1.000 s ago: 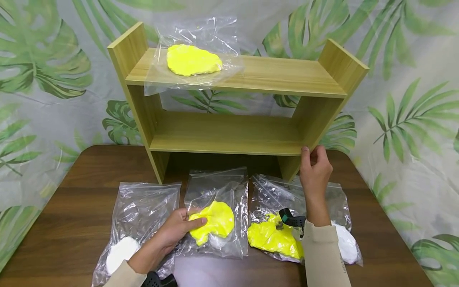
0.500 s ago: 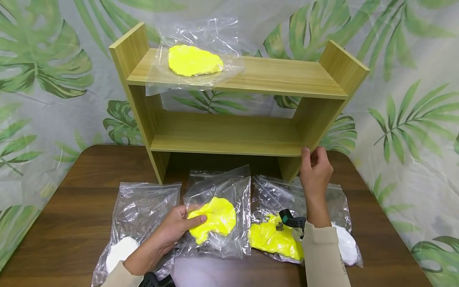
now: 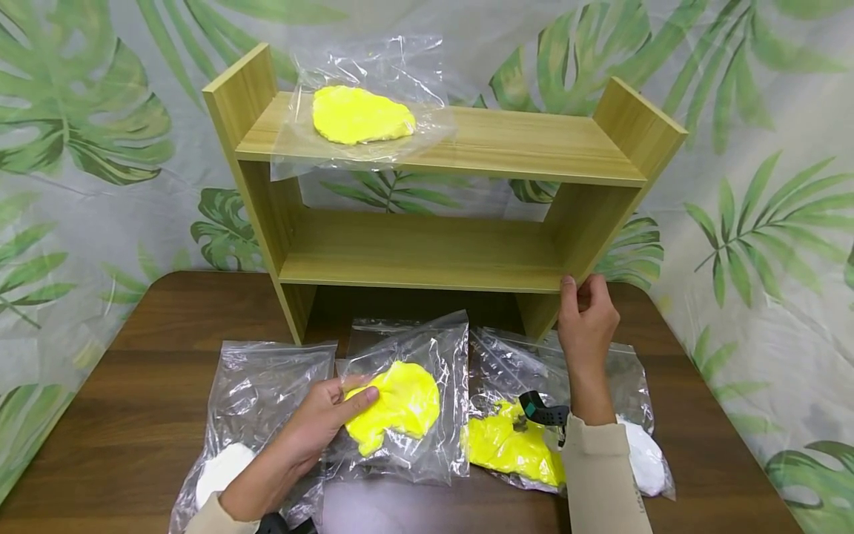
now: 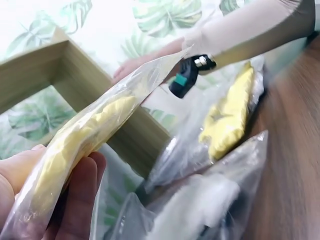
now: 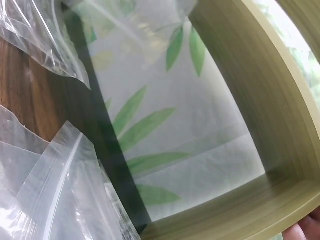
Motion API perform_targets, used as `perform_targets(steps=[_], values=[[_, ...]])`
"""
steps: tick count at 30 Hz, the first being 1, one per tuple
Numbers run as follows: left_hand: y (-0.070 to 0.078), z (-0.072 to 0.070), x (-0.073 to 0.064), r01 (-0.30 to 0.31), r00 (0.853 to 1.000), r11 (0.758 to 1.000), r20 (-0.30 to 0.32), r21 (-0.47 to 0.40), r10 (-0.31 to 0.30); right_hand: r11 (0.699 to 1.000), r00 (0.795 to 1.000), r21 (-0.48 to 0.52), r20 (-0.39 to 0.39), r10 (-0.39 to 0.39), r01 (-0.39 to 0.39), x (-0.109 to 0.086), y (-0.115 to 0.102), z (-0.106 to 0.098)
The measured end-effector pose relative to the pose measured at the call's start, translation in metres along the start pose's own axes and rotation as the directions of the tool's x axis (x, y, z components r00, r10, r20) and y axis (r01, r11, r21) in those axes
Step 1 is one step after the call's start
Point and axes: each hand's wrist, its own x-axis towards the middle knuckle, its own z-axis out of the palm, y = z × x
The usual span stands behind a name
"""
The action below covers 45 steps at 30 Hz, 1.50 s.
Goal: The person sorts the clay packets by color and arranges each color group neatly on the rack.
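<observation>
My left hand (image 3: 323, 415) pinches a clear zip bag holding a flat yellow clay-like lump (image 3: 400, 400), thumb on top. The left wrist view shows this bagged yellow lump (image 4: 82, 137) tilted up, above other bags. With thumb and fingers, my right hand (image 3: 588, 319) grips the front edge of the right side panel of a wooden shelf (image 3: 427, 271), at the height of the middle board. Only some fingertips (image 5: 302, 230) of that hand appear at the corner of the right wrist view.
A bagged yellow lump (image 3: 363, 115) lies on the top board. On the brown table (image 3: 127, 400) are a bagged white lump (image 3: 223, 471) at left, a bagged yellow lump (image 3: 514, 449) and another white one (image 3: 643, 456) at right. Patterned cloth (image 3: 754, 222) hangs behind.
The left hand has lifted and slightly tilted its bag, showing more of another clear bag beneath it. My right hand keeps its hold on the shelf.
</observation>
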Motion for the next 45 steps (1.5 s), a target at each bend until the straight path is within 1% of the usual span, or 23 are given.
perform_targets(steps=[3,5,9,15,18,21,24,27,33,36,39,43,45], values=[[0.007,0.002,-0.004,-0.011,1.000,1.000,0.011,0.007,0.011,1.000,1.000,-0.002,-0.002,0.001,-0.001,0.000,0.000,-0.002],[0.012,0.003,-0.007,-0.031,0.999,0.999,0.014,0.030,0.030,1.000,1.000,-0.003,-0.005,0.004,-0.004,0.000,0.000,-0.003],[0.023,0.005,-0.012,-0.070,0.997,0.996,0.046,0.053,0.068,1.000,1.000,-0.004,0.003,0.008,-0.008,-0.001,-0.001,-0.004],[0.040,0.007,-0.015,-0.101,0.990,0.995,0.105,0.015,0.099,1.000,1.000,0.003,0.016,0.006,-0.006,-0.002,-0.004,-0.004],[0.049,0.007,-0.016,-0.150,0.980,0.988,0.134,0.023,0.146,1.000,1.000,0.006,0.009,0.002,-0.002,-0.002,-0.004,-0.003],[0.059,0.007,-0.016,-0.200,0.965,0.980,0.176,0.007,0.195,1.000,1.000,0.001,0.001,0.002,-0.002,-0.002,-0.004,-0.003],[0.071,0.008,-0.016,-0.217,0.955,0.976,0.202,-0.022,0.217,1.000,1.000,-0.003,0.000,0.003,-0.003,-0.002,-0.003,-0.003],[0.082,0.008,-0.016,-0.242,0.945,0.970,0.220,-0.026,0.242,1.000,1.000,-0.001,0.003,0.003,-0.003,-0.002,-0.003,-0.003],[0.108,0.008,-0.019,-0.305,0.924,0.952,0.248,0.023,0.290,1.000,1.000,0.004,-0.005,0.005,-0.005,-0.001,-0.002,-0.002],[0.121,0.008,-0.023,-0.328,0.917,0.943,0.258,0.060,0.303,1.000,1.000,0.006,-0.001,0.005,-0.005,0.000,-0.003,-0.003],[0.132,0.008,-0.027,-0.336,0.917,0.937,0.263,0.097,0.301,1.000,1.000,0.007,0.009,0.006,-0.006,-0.001,-0.003,-0.003],[0.147,0.010,-0.033,-0.341,0.919,0.929,0.259,0.147,0.296,1.000,1.000,0.014,0.020,0.014,-0.014,-0.002,-0.004,-0.004],[0.154,0.010,-0.035,-0.354,0.915,0.921,0.262,0.164,0.306,1.000,1.000,0.014,0.024,0.016,-0.016,-0.002,-0.004,-0.004]])
